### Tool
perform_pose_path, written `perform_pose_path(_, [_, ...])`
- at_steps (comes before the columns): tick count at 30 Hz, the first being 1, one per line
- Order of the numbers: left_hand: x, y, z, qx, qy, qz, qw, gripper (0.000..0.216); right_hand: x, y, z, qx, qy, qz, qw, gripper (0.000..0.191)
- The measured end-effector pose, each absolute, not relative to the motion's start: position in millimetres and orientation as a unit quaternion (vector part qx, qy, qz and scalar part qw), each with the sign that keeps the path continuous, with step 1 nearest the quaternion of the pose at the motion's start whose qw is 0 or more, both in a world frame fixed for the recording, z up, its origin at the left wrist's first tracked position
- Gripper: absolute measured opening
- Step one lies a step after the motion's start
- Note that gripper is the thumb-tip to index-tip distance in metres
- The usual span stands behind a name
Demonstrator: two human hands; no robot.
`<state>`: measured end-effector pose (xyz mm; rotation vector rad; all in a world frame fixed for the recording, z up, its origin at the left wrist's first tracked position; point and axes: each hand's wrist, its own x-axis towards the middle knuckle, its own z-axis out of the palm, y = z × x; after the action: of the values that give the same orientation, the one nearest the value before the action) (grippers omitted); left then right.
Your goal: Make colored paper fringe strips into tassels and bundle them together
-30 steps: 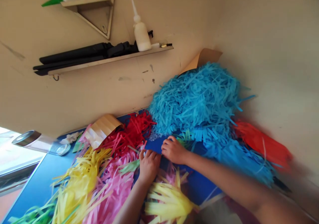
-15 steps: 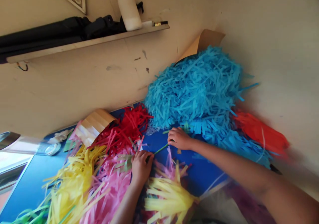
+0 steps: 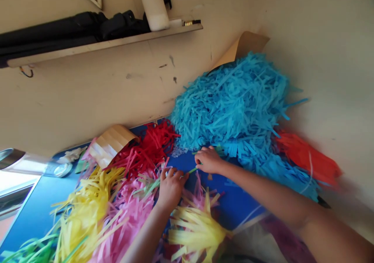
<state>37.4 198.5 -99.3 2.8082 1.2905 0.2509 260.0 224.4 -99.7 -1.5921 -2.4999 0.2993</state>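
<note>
A thin green paper strip (image 3: 192,170) runs between my two hands over the blue table (image 3: 41,206). My left hand (image 3: 172,187) pinches its near end beside a pink fringe pile (image 3: 128,216). My right hand (image 3: 208,160) pinches the far end at the foot of a big heap of light blue shredded paper (image 3: 233,103). Red strips (image 3: 149,148) lie just left of my hands. A yellow fringe bundle (image 3: 195,232) lies below my left wrist.
Yellow strips (image 3: 84,208) and green strips (image 3: 32,251) cover the table's left. Orange paper (image 3: 306,157) lies against the right wall. A folded tan paper piece (image 3: 112,138) sits behind the red strips. A wall shelf (image 3: 111,43) holds black items and a white bottle (image 3: 153,6).
My hands drew apart with the green strip stretched between them, then came a little closer again. The view dropped, so the shelf sits higher in the picture.
</note>
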Motion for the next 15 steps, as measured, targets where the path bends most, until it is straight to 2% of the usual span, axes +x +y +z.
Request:
perform_pose_path(7, [48,198,-109,0.911,0.39,0.124,-0.039,0.017,237,210,-100,-0.355,-0.931,-0.002,0.084,0.024])
perform_pose_path(12, [51,203,-120,0.905,0.369,0.19,-0.088,0.025,229,216,-101,-0.344,-0.934,-0.032,0.094,0.025])
perform_pose_path(15, [45,202,-112,0.892,0.36,0.247,-0.115,0.025,225,209,-84,-0.372,-0.921,-0.036,0.11,0.023])
